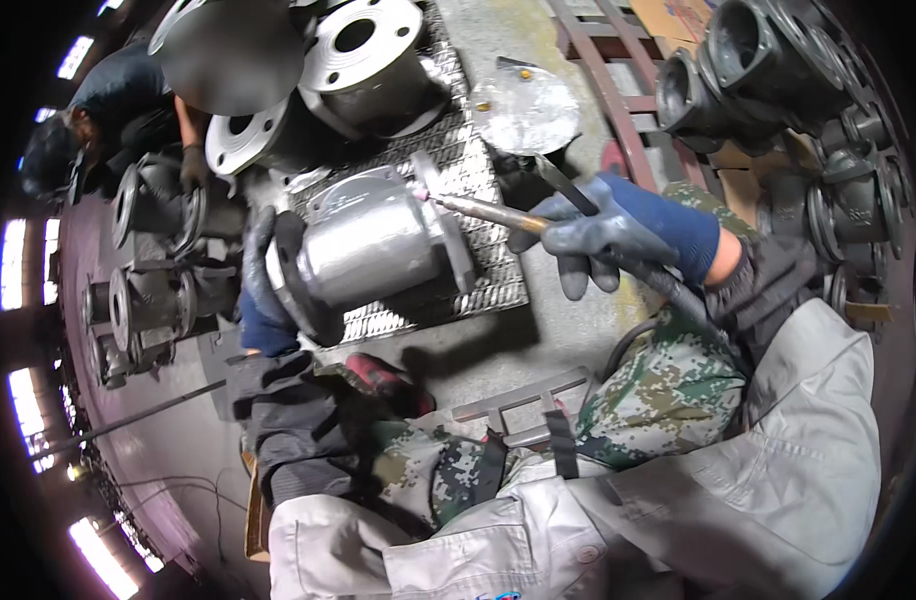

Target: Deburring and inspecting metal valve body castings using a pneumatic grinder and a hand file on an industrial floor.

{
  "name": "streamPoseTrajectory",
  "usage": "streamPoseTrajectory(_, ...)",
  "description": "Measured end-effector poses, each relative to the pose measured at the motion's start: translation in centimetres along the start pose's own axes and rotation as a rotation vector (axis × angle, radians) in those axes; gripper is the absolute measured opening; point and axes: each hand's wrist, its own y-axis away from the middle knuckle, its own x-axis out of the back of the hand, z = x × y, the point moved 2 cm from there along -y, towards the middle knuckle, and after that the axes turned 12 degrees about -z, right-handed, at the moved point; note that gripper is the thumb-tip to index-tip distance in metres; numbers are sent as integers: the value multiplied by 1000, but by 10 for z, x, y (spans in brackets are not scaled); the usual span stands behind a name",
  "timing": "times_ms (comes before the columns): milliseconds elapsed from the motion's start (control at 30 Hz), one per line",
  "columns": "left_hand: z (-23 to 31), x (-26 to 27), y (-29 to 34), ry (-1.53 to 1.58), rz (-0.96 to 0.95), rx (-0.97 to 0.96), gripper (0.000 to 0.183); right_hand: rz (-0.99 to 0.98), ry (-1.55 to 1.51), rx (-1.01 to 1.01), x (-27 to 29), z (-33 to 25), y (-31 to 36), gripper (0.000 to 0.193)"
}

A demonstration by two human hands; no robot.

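Note:
A grey cast metal valve body (373,240) lies on its side on a ridged metal plate (503,275), with a round flange at each end. My left hand (262,275), in a grey and blue glove, grips the left flange; some of its fingers are hidden. Wrapped round a hand-held grinder (493,213) with a long copper-coloured front and a hose is my gloved right hand (608,232). The grinder's small pinkish tip is at the upper edge of the right flange; whether it touches, I cannot tell.
More flanged castings (363,60) stand at the plate's far end. Stacked castings (768,70) are at the right, others (148,300) at the left, where a person (128,90) bends over. A round metal-topped stool (526,110) and a reddish metal frame (608,80) lie beyond my right hand.

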Motion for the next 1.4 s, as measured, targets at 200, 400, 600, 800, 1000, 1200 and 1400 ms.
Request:
streamPoseTrajectory(200, -14, -53, 13, 159, 26, 67, 43, -5, -125, 44, -50, 11, -14, 28)
streamPoseTrajectory(400, -18, -63, 35, 198, 192, -119, 32, -112, -224, 121, -122, 20, -37, 42)
streamPoseTrajectory(600, -21, -78, 33, 111, 221, -169, 28, -77, -347, 92, -166, 45, -62, 47)
streamPoseTrajectory(800, -30, -55, 30, 161, 212, -144, 28, -14, -418, 166, -187, 57, -92, 36)
streamPoseTrajectory(1000, -39, -5, 20, -8, 336, -302, 27, -28, -432, 162, -185, 42, -86, 33)
streamPoseTrajectory(1200, -35, -32, 27, -75, 389, -400, 29, 40, -583, 169, -205, 39, -86, 35)
streamPoseTrajectory(1400, -32, -29, 33, -53, 160, -275, 39, -37, -443, 200, -203, 23, -89, 41)
